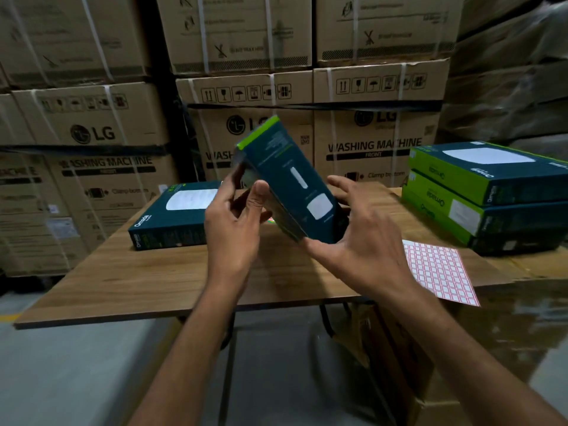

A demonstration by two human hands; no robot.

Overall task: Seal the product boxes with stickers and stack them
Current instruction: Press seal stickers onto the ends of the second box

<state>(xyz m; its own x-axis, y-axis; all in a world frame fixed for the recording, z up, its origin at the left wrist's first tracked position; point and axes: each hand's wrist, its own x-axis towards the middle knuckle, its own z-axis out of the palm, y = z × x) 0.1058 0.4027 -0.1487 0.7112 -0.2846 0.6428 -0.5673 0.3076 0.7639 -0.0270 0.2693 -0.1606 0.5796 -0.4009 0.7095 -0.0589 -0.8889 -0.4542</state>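
Product box point(289, 186): held above tabletop point(153, 281) centre, tilted; long axis runs from green end, up-left, to lower right. Left hand point(233, 222) grips upper part; right hand point(362, 241) spread, fingers straight, against lower end.

5 product boxes: 1 held point(289, 186), 1 lying left point(178, 222), 3 stacked right point(498, 176); 1 sticker sheet point(439, 272)

We see our left hand point(233, 229) and right hand point(359, 241) bare, and both forearms point(196, 348) uncovered down to the frame's lower edge.
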